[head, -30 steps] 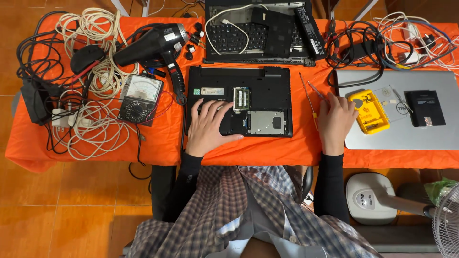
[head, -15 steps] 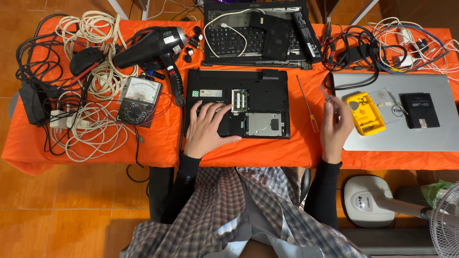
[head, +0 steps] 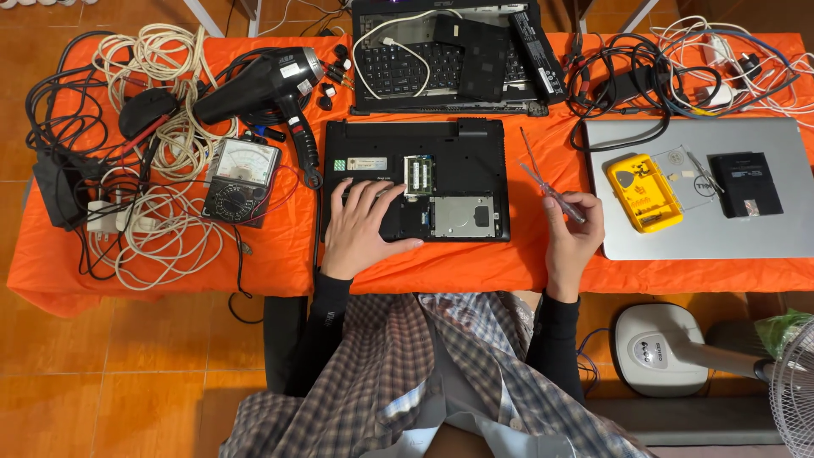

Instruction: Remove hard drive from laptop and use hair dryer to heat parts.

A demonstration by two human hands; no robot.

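Upside down, the black laptop (head: pixel 415 180) lies at the orange table's (head: pixel 254 263) near edge, its memory and drive bays uncovered. Steadying it, the left hand (head: pixel 363 229) presses flat, fingers spread — holding nothing. Just beside, the right hand (head: pixel 572 237) pinches a clear-handled screwdriver (head: pixel 551 191), tip angled away — near the silver laptop (head: pixel 695 199).

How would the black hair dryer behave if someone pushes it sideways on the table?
The hair dryer would probably pivot rather than slide straight, since it lies on its side with the handle sticking out. Its round barrel might rock a little. The cables beside it, and perhaps its own cord, would likely drag along.
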